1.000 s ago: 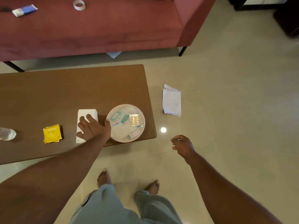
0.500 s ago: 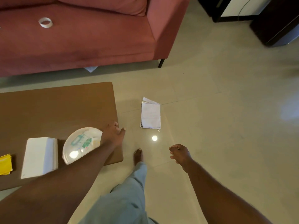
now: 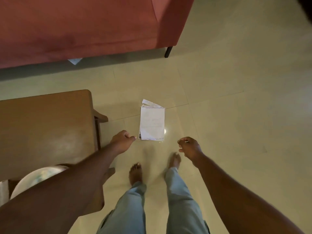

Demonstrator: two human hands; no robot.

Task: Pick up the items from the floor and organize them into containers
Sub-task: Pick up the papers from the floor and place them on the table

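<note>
A small stack of white papers (image 3: 152, 123) lies flat on the tiled floor in front of my bare feet. My left hand (image 3: 121, 141) hangs just left of the stack's near corner, fingers loosely curled and holding nothing. My right hand (image 3: 190, 146) hovers to the right of the stack, also loosely curled and empty. Neither hand touches the papers. A round white plate (image 3: 32, 180) with items on it sits at the near end of the brown table, mostly hidden by my left forearm.
The brown coffee table (image 3: 45, 130) stands at the left, its corner close to my left hand. A red sofa (image 3: 84, 27) fills the top, with one black leg (image 3: 168, 51) and a scrap of paper (image 3: 74, 61) under its front edge. Tiled floor stretches to the right.
My left hand has left the white box and plate on the table and swung right toward the papers. I have stepped toward the papers; the view shifted right.
</note>
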